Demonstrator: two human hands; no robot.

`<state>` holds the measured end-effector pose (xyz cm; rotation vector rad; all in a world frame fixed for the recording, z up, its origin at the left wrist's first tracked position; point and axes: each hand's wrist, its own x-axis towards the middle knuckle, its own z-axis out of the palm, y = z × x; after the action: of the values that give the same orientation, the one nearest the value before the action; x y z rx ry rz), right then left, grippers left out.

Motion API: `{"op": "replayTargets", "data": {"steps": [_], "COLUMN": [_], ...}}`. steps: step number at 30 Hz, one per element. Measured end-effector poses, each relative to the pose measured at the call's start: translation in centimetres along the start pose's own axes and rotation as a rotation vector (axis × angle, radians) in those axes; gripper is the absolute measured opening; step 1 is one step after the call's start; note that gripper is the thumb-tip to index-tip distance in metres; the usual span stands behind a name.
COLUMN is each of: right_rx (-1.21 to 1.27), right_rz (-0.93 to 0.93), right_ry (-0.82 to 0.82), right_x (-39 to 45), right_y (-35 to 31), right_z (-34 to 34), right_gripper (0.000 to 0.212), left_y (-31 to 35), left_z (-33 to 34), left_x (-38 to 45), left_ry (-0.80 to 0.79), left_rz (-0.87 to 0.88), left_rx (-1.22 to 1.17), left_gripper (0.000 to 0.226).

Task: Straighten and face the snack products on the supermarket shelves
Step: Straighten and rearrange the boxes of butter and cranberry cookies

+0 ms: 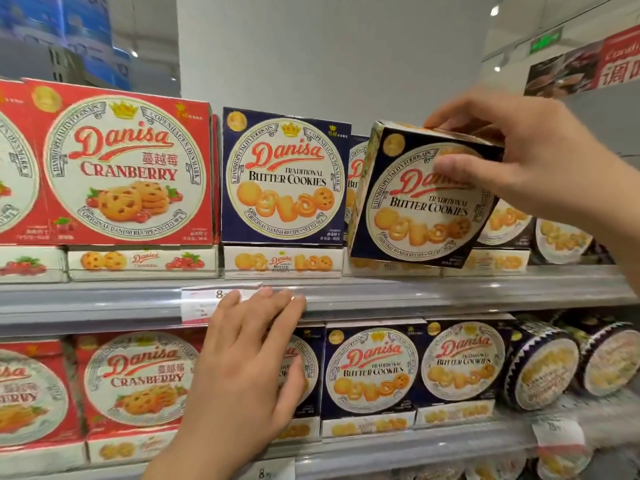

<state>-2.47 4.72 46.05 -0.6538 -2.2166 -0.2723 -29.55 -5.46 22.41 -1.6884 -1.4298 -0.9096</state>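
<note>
My right hand (526, 157) grips a dark blue Danisa butter cookie box (415, 209) by its top right corner, thumb on the front face. The box is tilted and lifted just above the upper shelf's edge. A second blue butter cookie box (284, 178) stands upright and facing front to its left, with another partly hidden behind the held one. A red Danisa cranberry box (124, 168) stands further left. My left hand (249, 351) reaches up with straight fingers, its fingertips touching the upper shelf rail (450, 292).
Flat white cookie boxes (282, 263) lie under the upright ones. The lower shelf holds red cranberry boxes (138, 379), blue butter cookie boxes (374, 368) and round tins (543, 372) at the right. A price tag (204, 303) sits on the rail.
</note>
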Motion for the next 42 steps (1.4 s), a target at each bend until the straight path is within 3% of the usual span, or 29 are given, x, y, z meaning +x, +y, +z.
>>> {"op": "replayTargets", "data": {"steps": [8,14,42], "right_rx": [-0.049,-0.505,-0.502], "right_rz": [-0.011,-0.066,-0.076], "right_ry": [0.0,-0.043,0.008], "right_x": [1.3,1.4,1.8], "right_y": [0.0,-0.4,0.5], "right_z": [0.8,2.9,5.2], "right_gripper": [0.04,0.093,0.089], "left_y": [0.0,-0.1,0.7], "left_z": [0.4,0.7,0.6], "left_x": [0.0,0.0,0.2], "left_ry": [0.02,0.017,0.057], "left_rz": [-0.01,-0.011,-0.053], "left_rx": [-0.011,-0.01,0.029], "left_gripper": [0.057,0.058,0.053]}}
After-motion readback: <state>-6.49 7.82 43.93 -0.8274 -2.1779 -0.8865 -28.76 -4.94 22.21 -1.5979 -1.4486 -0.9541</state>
